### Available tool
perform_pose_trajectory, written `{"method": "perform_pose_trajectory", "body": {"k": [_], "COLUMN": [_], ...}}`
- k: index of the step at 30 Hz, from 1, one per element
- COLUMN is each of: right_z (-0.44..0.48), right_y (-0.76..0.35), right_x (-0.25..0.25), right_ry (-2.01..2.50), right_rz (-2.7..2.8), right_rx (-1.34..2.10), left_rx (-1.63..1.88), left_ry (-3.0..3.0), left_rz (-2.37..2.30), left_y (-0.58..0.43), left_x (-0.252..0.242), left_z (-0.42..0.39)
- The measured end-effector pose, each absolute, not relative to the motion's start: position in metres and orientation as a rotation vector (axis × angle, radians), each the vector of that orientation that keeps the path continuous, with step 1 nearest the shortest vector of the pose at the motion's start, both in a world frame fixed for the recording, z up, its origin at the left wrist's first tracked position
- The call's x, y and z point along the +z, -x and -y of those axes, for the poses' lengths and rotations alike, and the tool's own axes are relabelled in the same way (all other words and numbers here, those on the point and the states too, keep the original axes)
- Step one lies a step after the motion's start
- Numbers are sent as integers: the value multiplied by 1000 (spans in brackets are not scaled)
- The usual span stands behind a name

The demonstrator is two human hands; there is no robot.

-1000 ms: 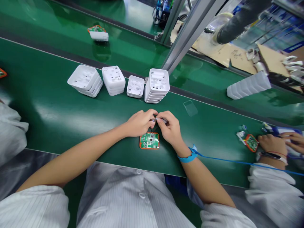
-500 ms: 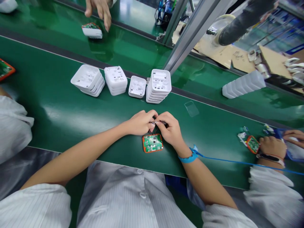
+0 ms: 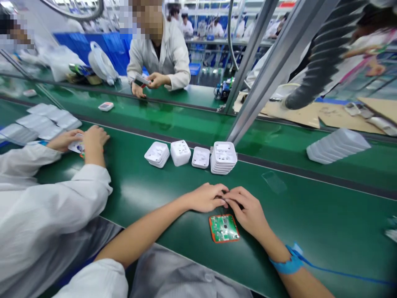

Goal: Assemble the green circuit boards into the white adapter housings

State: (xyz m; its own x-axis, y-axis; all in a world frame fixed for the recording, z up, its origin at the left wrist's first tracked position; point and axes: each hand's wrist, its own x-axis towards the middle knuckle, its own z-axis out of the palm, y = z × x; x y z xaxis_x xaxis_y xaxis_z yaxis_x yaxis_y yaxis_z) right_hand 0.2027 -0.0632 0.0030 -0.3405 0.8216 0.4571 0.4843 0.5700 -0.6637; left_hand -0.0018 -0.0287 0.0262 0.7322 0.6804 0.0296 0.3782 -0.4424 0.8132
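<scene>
My left hand [image 3: 206,198] and my right hand [image 3: 248,209] meet above the green bench, fingertips pinched together. Between them is a thin dark wire [image 3: 222,199], mostly covered by the fingers. Just below the fingertips a green circuit board [image 3: 225,228] in an orange-red frame lies flat, its components facing up. A blue wrist strap [image 3: 287,260] with a cord circles my right wrist.
Beyond my hands stand several stacks of white plastic housings [image 3: 223,155]. A clear sheet [image 3: 274,182] lies to the right, near a metal post [image 3: 263,82]. A co-worker's hands [image 3: 93,140] work at left. Across the green belt, another person [image 3: 158,62] holds a device.
The view has tilted up and turned left, so the bench items appear lower and further right. My hands stay pinched together by the board. Co-workers at the left and across now show.
</scene>
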Motion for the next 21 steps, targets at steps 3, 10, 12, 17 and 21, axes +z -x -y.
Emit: {"method": "perform_pose_trajectory", "body": {"k": [3,10,12,17,21], "right_z": [60,61,66,74,75], "right_y": [-210,-222,-221,-220,-217], "right_x": [6,12,15,20,19], "right_ry": [1093,1357,1583,1676,1491], "right_rz": [2017,2285,2265,2327,2309], "right_rx": [550,503,313,385,446], "left_rx": [642,748,537,334,815], "left_ry": [-2216,-2580,-2663,-2625,-2520], "left_rz": [-873,-1269,-1374,-1379,-1257], "left_y": [11,5,-4,-11,0], "left_x": [49,110,117,126,126], "left_z": [30,-35,-58,-73,-40]}}
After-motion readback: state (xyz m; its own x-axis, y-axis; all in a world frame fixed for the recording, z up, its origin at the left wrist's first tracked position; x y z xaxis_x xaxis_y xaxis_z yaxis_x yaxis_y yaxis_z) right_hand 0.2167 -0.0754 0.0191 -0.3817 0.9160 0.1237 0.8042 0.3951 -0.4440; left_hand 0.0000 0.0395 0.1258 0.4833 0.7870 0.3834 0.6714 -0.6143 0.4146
